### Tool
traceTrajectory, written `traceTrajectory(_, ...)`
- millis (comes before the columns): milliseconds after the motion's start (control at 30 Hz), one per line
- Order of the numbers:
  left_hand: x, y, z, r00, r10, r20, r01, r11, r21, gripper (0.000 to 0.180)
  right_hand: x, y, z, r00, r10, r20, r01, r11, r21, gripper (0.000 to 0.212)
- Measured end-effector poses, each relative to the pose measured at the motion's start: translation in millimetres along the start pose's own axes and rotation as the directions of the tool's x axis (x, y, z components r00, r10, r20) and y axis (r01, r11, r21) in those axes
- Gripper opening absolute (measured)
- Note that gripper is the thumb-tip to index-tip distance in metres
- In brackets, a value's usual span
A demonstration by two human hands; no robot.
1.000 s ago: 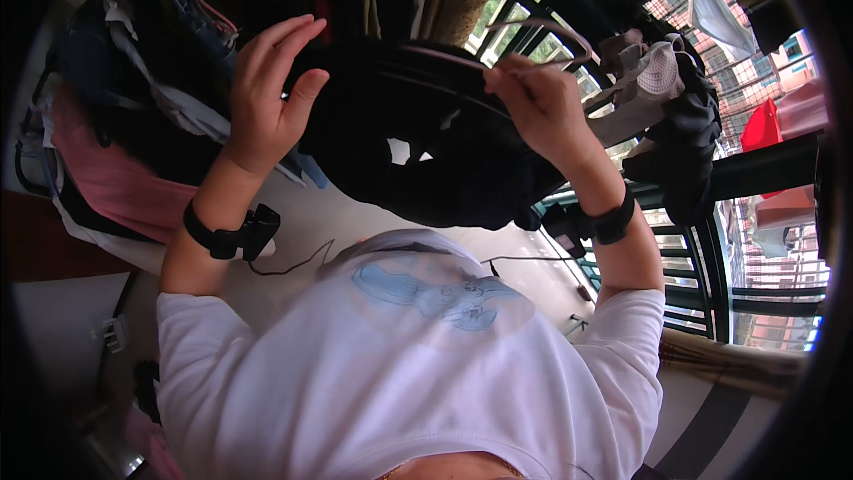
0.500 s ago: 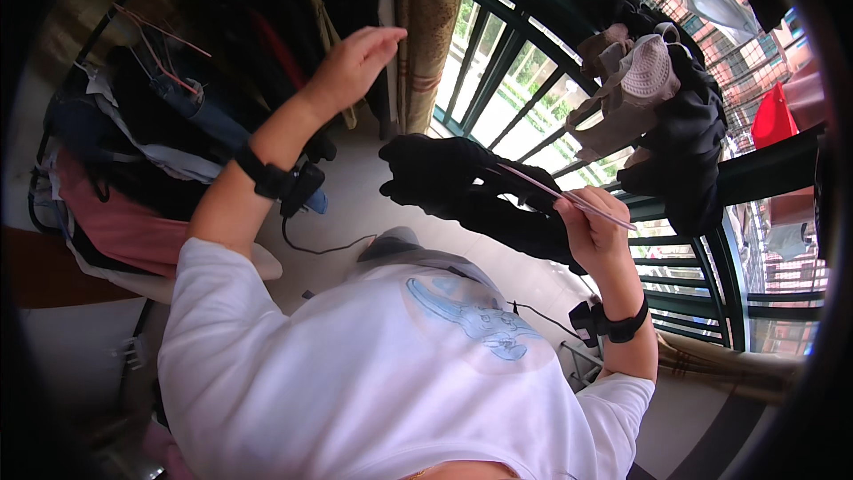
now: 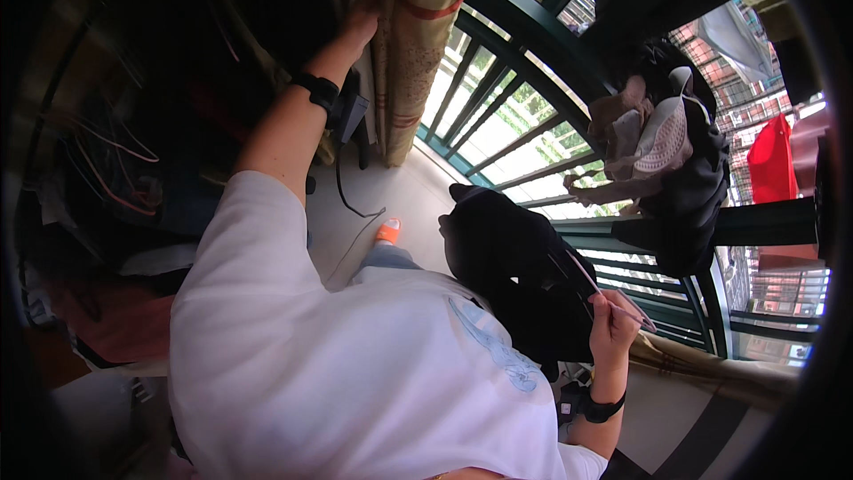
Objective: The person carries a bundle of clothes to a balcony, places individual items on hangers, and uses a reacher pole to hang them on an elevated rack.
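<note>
My right hand (image 3: 613, 324) is closed around a thin pale pink clothes hanger (image 3: 585, 274). From that hanger hangs a black garment (image 3: 520, 262), low in front of my body and beside the railing. My left hand (image 3: 361, 25) reaches far up and forward to the edge of a gold patterned curtain (image 3: 425, 44), next to dark hanging clothes (image 3: 275, 27). Its fingers are hidden or lost in the shade there, so I cannot make out whether they grip the cloth.
Dark green railing bars (image 3: 524, 124) run along the right. Beige and black clothes (image 3: 662, 147) hang on them, with a red cloth (image 3: 771, 160) beyond. Clothes and hangers (image 3: 115, 151) crowd the left. A dark cable (image 3: 351, 200) dangles above the pale floor (image 3: 413, 200), near an orange slipper (image 3: 388, 231).
My left hand has moved up and forward to the curtain edge. My right hand has come lower and closer, bringing the hanger and black garment along. An orange slipper now shows.
</note>
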State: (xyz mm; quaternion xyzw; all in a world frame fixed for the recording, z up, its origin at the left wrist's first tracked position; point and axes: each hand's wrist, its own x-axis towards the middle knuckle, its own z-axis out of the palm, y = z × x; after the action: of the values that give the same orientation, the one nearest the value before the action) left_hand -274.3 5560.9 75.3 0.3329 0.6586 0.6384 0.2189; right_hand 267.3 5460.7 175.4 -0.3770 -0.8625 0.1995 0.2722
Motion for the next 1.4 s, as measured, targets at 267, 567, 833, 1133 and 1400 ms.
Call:
traceTrajectory(267,89.4,-66.9,-80.8,0.986,0.131,0.099,-0.094,-0.046,0.995,0.037,67.0,-12.4,29.9,0.973,0.230,-0.032,-0.229,0.973,0.034,0.023)
traceTrajectory(567,154.5,-161.0,-106.0,0.993,0.106,-0.049,-0.002,0.433,0.901,0.039,99.8,-35.8,46.1,0.954,0.298,-0.025,-0.296,0.953,0.067,0.024)
traceTrajectory(833,162.8,-121.3,-58.9,0.988,0.037,-0.149,0.082,0.698,0.712,0.038,119.8,-58.0,51.2,0.952,0.305,0.004,-0.305,0.952,0.009,0.025)
traceTrajectory(1133,193.9,-147.3,-54.2,0.992,-0.017,-0.124,0.103,0.679,0.727,0.037,128.4,-52.9,64.5,0.929,0.368,-0.030,-0.367,0.929,0.040,0.018)
traceTrajectory(1400,220.9,-182.3,-57.9,0.985,-0.080,-0.152,0.168,0.638,0.751,0.037,138.2,-53.0,71.9,0.892,0.447,-0.061,-0.444,0.894,0.059,0.018)
